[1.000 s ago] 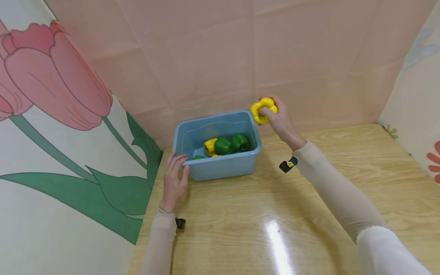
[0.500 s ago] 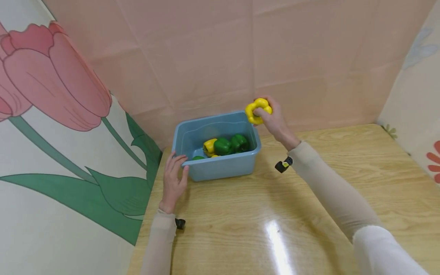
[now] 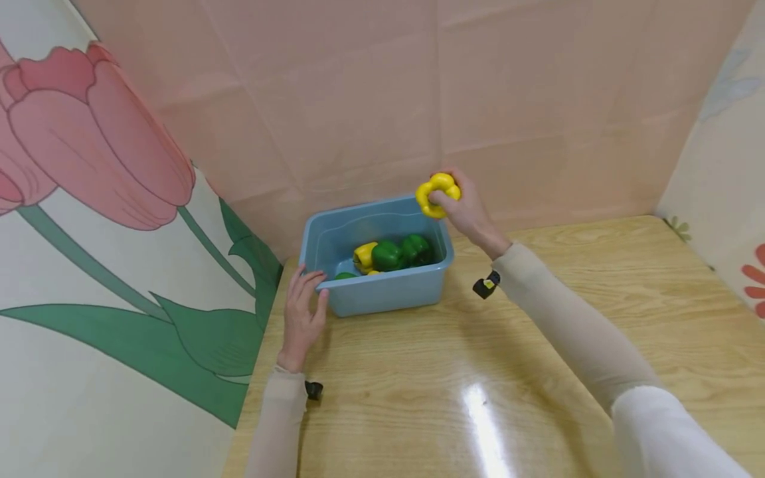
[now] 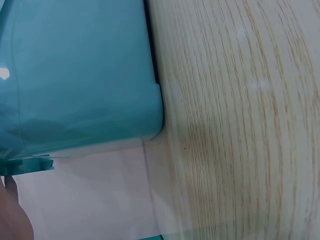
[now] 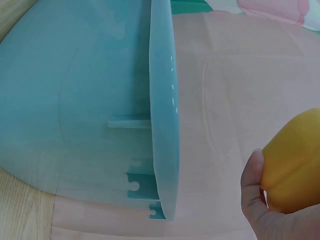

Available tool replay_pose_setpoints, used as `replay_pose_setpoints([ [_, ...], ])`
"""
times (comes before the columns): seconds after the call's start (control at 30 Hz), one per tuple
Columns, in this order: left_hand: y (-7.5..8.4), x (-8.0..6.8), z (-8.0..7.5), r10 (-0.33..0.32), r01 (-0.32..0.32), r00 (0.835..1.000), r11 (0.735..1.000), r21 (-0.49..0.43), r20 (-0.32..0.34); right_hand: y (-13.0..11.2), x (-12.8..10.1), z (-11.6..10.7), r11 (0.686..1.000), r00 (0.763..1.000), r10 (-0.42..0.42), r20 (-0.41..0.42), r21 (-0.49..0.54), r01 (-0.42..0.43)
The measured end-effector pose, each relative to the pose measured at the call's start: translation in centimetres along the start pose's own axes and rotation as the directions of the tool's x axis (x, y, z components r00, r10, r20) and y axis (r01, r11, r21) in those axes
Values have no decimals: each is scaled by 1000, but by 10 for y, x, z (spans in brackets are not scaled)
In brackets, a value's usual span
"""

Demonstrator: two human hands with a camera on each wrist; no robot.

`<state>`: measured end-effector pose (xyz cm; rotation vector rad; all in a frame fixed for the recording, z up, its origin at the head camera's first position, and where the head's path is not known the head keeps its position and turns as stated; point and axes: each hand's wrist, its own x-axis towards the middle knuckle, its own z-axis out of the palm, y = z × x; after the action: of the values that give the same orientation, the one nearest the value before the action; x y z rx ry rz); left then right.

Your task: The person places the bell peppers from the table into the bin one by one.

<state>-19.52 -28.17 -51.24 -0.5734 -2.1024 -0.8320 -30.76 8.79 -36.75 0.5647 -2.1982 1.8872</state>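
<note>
My right hand [image 3: 460, 202] grips a yellow bell pepper [image 3: 435, 192] in the air above the far right corner of a blue plastic tub [image 3: 388, 292]. In the right wrist view the yellow pepper [image 5: 295, 165] sits in my fingers beside the tub's rim [image 5: 162, 115]. Inside the tub lie green peppers [image 3: 400, 252] and a yellow one [image 3: 363, 254]. My left hand [image 3: 303, 312] rests flat on the table with its fingertips touching the tub's near left corner. The left wrist view shows the tub wall [image 4: 75, 75] close up.
The wooden table [image 3: 538, 372] stretches to the right and toward me. A pink wall [image 3: 418, 86] stands just behind the tub, and a tulip-patterned panel [image 3: 89, 199] closes off the left side.
My right hand has carried the yellow pepper leftward, from beside the tub's right wall to above its far right corner. The left hand has stayed still.
</note>
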Motion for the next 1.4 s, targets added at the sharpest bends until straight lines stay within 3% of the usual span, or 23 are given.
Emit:
replay_pose_setpoints([
  [0.37, -2, -2, 0, 2, -2, 1000, 1000, 6, -4, 1, 5, 7, 989, 999, -24, 42, -147, 30],
  [0.7, -2, 2, -1, 16, -16, 1000, 1000, 6, -4, 2, 5, 14, 981, 997, 4, 82, -194, 12],
  [1.4, -3, 2, -3, 3, -3, 1000, 1000, 5, 5, 12, 10, 32, 950, 993, -76, 95, -294, 101],
])
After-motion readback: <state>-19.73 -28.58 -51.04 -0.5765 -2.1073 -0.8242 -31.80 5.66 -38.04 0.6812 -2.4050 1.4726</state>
